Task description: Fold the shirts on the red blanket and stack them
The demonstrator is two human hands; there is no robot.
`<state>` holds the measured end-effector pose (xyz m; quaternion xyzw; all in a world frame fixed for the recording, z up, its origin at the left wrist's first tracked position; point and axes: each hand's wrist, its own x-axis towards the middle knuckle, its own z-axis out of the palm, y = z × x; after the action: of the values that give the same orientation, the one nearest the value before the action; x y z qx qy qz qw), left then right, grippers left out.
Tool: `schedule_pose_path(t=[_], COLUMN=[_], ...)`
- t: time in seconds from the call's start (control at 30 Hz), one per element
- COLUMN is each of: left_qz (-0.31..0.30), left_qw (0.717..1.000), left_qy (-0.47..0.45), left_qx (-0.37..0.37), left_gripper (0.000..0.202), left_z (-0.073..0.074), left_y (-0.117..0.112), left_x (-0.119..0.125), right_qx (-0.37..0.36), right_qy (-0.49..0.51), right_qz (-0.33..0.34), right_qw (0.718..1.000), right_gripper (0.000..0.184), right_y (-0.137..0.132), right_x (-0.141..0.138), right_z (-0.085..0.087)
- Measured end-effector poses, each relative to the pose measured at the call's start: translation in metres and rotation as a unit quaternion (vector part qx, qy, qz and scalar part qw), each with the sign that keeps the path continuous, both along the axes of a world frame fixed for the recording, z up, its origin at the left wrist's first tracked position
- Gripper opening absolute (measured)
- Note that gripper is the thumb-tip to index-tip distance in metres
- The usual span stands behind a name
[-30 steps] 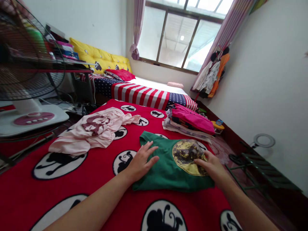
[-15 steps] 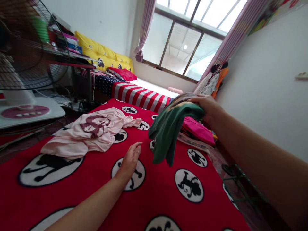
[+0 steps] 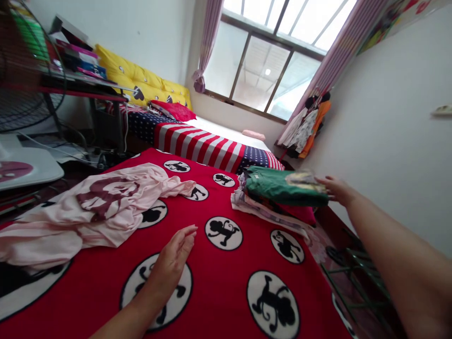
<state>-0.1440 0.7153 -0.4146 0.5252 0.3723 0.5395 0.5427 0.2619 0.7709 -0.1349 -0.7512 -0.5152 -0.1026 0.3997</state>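
Observation:
A folded green T-shirt (image 3: 282, 190) lies on top of a stack of folded clothes (image 3: 271, 209) at the far right of the red blanket (image 3: 219, 287). My right hand (image 3: 337, 189) is at the shirt's right end, fingers stretched out and touching it. My left hand (image 3: 171, 261) hovers open just above the red blanket in the middle, holding nothing. A crumpled pale pink shirt (image 3: 99, 205) with a dark red print lies spread on the blanket to the left.
A striped and starred bed (image 3: 201, 136) with yellow cushions (image 3: 141, 87) stands behind. A fan base (image 3: 21, 167) and a cluttered desk (image 3: 70, 77) are at the left. A green metal rack (image 3: 356, 278) sits on the floor at right. Clothes hang by the window (image 3: 305, 125).
My right hand lifted the folded green shirt off the blanket, carried it right and set it on the clothes stack. My left hand came off the shirt and stays over the blanket.

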Motion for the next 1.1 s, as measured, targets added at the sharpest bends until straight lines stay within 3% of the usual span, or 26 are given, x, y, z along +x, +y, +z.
schedule_pose_path(t=[0.1, 0.2, 0.3, 0.4, 0.47, 0.53, 0.6, 0.73, 0.83, 0.9, 0.97, 1.03, 1.1], left_qz=[0.005, -0.002, -0.004, -0.006, -0.007, -0.006, -0.002, 0.002, 0.011, 0.048, 0.11, 0.199, 0.266], left_qw=[1.0, 0.999, 0.999, 0.999, 0.998, 0.998, 0.998, 0.998, 0.986, 0.956, 0.906, 0.837, 0.766], left_qy=[0.025, 0.027, 0.026, 0.014, -0.002, -0.017, -0.022, 0.004, 0.092, 0.189, 0.305, 0.453, 0.569], left_qx=[0.017, 0.03, 0.04, 0.049, 0.055, 0.057, 0.054, 0.065, 0.136, 0.221, 0.272, 0.235, 0.139], left_gripper=[0.047, 0.044, 0.04, 0.036, 0.034, 0.033, 0.032, 0.027, 0.02, 0.019, 0.02, 0.032, 0.057], left_z=[-0.002, -0.006, -0.008, -0.005, -0.003, -0.002, -0.003, -0.001, 0.016, 0.033, 0.05, 0.06, 0.062], left_y=[0.0, 0.001, 0.002, 0.001, 0.001, 0.001, 0.001, -0.001, 0.003, 0.01, 0.02, 0.029, 0.036], left_x=[0.001, 0.001, 0.002, 0.001, 0.0, -0.001, -0.002, -0.003, -0.018, -0.04, -0.073, -0.109, -0.143], right_qx=[0.002, 0.053, 0.075, -0.036, -0.1, -0.134, -0.138, -0.099, -0.08, -0.083, -0.086, -0.083, -0.08], right_qy=[0.006, -0.008, 0.064, 0.201, 0.257, 0.283, 0.286, 0.257, 0.254, 0.271, 0.273, 0.258, 0.245], right_qz=[-0.068, -0.035, 0.135, 0.285, 0.339, 0.358, 0.356, 0.33, 0.331, 0.341, 0.35, 0.36, 0.368], right_qw=[0.998, 0.998, 0.986, 0.937, 0.899, 0.88, 0.879, 0.903, 0.905, 0.896, 0.892, 0.893, 0.893], right_gripper=[0.043, 0.042, 0.039, 0.034, 0.029, 0.023, 0.019, 0.015, 0.016, 0.017, 0.016, 0.014, 0.013], right_y=[-0.01, -0.025, -0.056, -0.099, -0.127, -0.147, -0.157, -0.154, -0.15, -0.151, -0.152, -0.154, -0.156], right_x=[0.016, -0.013, -0.086, -0.174, -0.222, -0.252, -0.266, -0.264, -0.258, -0.255, -0.255, -0.256, -0.257], right_z=[-0.047, -0.089, -0.135, -0.181, -0.203, -0.218, -0.227, -0.243, -0.251, -0.252, -0.251, -0.249, -0.247])
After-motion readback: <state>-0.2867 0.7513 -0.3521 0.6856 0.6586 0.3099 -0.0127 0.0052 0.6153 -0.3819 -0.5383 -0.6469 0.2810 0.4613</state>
